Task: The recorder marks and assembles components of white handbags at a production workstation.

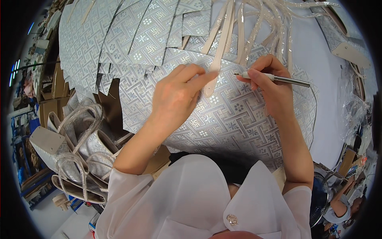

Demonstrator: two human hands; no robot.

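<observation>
A silver-grey patterned fabric panel (234,119) lies on the table in front of me. My left hand (179,93) rests on it, its fingertips pressing the rounded end of a beige strap (217,59) flat against the panel. My right hand (270,83) is shut on a slim pen-like tool (278,78) with a metal barrel. The tool's tip points left and hovers just right of the strap's end. More beige straps wrapped in clear film (258,28) fan out beyond my hands.
Several more patterned panels (119,36) overlap at the back left. Finished bags with wrapped handles (75,147) stand at the lower left beside brown cardboard (51,87). The white table top (326,79) shows on the right. Another person (342,207) sits at the lower right.
</observation>
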